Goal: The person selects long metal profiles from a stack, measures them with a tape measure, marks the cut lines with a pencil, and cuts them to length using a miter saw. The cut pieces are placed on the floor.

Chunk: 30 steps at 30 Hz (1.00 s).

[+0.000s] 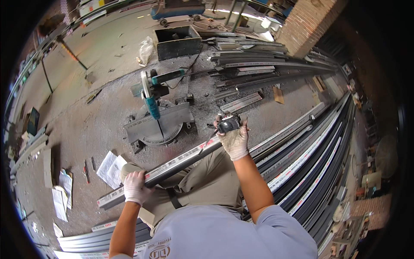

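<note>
A long profile bar (179, 164) with a white printed film on top and a dark side lies slantwise across my lap. My left hand (137, 189), in a pale glove, is closed round it near its lower left end. At its other end my gloved right hand (235, 141) holds up a black tape measure (228, 123), fingers wrapped round the case. A thin dark stick (208, 146) slants beside that hand over the bar; I cannot make out what it is. Beyond the bar, a teal and grey mitre saw (151, 105) stands on the floor.
Long profiles (297, 168) lie stacked along my right, with more (101, 241) at lower left. Further cut lengths (254, 64) lie beyond the saw, near a black open box (179, 43) and a brick pillar (309, 26). Paper sheets (111, 168) are on the floor at left.
</note>
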{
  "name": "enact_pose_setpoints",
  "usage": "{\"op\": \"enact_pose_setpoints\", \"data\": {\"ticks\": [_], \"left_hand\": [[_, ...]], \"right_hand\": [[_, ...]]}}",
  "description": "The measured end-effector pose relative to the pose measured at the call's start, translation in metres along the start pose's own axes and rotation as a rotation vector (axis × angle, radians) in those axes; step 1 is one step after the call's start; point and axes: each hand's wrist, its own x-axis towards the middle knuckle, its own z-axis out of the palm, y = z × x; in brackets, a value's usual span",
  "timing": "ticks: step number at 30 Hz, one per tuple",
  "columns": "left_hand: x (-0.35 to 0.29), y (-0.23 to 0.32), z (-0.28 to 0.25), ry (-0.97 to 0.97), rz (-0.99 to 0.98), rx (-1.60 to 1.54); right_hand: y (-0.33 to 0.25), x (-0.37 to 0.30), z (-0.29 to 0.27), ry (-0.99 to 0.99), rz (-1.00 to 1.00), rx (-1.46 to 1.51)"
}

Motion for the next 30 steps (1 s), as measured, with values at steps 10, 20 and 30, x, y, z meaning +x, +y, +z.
{"op": "enact_pose_setpoints", "data": {"ticks": [10, 20, 30], "left_hand": [[0.003, 0.041, -0.002, -0.155, 0.173, -0.099], [0.002, 0.032, 0.004, -0.101, 0.083, -0.449], [0.005, 0.033, 0.004, -0.134, -0.196, -0.869]], "right_hand": [[0.069, -0.017, 0.006, 0.130, 0.187, -0.367], [0.140, -0.026, -0.040, -0.187, 0.145, -1.319], [0.177, -0.047, -0.018, -0.637, -0.194, -1.476]]}}
